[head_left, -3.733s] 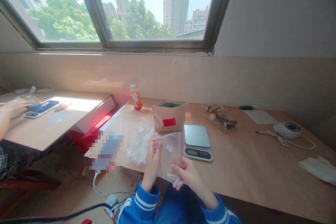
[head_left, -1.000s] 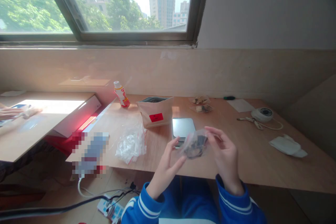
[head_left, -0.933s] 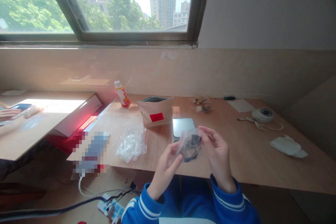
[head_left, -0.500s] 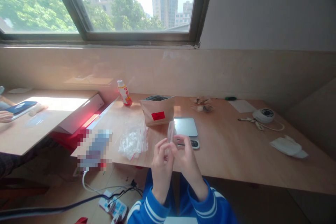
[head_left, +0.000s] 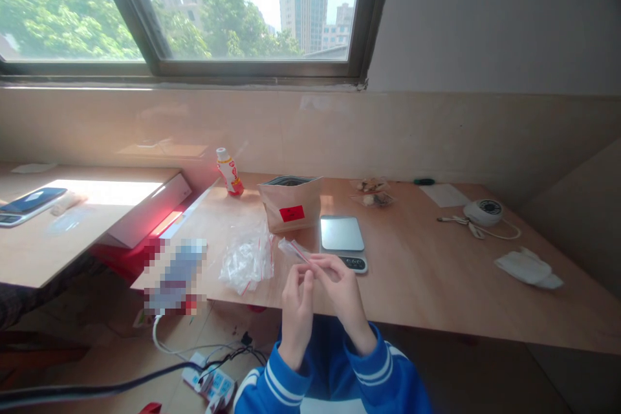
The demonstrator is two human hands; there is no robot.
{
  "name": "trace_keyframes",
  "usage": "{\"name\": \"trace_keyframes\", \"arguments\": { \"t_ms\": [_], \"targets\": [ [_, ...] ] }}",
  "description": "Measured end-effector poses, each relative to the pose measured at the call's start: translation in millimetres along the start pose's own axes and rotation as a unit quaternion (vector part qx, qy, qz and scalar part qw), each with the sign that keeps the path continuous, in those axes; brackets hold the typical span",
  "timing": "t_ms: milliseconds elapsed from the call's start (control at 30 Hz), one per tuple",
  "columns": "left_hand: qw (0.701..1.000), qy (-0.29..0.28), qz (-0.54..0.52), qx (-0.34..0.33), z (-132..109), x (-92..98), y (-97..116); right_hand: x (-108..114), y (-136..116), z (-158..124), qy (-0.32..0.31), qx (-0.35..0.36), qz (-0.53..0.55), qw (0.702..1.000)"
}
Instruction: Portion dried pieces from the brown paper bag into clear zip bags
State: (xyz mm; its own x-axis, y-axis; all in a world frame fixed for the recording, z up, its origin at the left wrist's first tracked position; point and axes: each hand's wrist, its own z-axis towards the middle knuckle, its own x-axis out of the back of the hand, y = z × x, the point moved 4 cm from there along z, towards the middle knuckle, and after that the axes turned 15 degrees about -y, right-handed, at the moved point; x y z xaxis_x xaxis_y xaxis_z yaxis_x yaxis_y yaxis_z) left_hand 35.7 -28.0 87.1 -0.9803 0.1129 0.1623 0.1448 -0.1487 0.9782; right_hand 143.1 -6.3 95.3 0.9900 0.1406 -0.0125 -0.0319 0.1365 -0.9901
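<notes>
Both hands are up in front of the chest, the left hand (head_left: pixel 297 303) and right hand (head_left: pixel 342 288) pinching a small clear zip bag (head_left: pixel 292 248) between their fingertips, the bag poking out toward ten o'clock above the worktop (head_left: pixel 436 284) edge. It is held only by fingertips on slick plastic, so it could slip and drop toward the lap or floor. The scale (head_left: pixel 343 240) sits at twelve o'clock; the heap of spare bags (head_left: pixel 246 259) lies at ten o'clock.

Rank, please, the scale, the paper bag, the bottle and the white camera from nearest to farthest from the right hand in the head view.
From the right hand:
1. Scale, just beyond the fingers.
2. Paper bag, behind-left.
3. Bottle, far left by the wall.
4. White camera, far right.
</notes>
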Motion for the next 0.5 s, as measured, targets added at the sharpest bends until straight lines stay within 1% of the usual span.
{"name": "trace_keyframes", "arguments": {
  "t_ms": [67,133,200,300,433,467,500],
  "targets": [
    [1.000,-0.009,-0.003,0.026,3,1.3,-2,0,1,-1,0.021,0.004,-0.056,0.998],
    [0.999,-0.010,-0.007,0.038,6,3.7,-3,-1,2,-1,0.032,-0.006,-0.080,0.996],
    [0.999,-0.007,-0.015,0.040,8,7.0,-4,-3,5,0,0.023,-0.028,-0.045,0.998],
    [0.999,-0.008,-0.030,0.036,9,11.2,-6,-4,9,2,-0.008,-0.067,0.038,0.997],
    [0.998,-0.025,-0.054,-0.002,5,12.3,-6,-2,12,4,-0.070,-0.108,0.119,0.984],
    [0.998,-0.021,-0.057,-0.013,3,12.6,-6,3,13,5,-0.061,-0.106,0.131,0.984],
    [0.998,-0.008,-0.058,-0.019,0,13.2,-6,10,12,6,-0.032,-0.098,0.134,0.986]
  ]
}}
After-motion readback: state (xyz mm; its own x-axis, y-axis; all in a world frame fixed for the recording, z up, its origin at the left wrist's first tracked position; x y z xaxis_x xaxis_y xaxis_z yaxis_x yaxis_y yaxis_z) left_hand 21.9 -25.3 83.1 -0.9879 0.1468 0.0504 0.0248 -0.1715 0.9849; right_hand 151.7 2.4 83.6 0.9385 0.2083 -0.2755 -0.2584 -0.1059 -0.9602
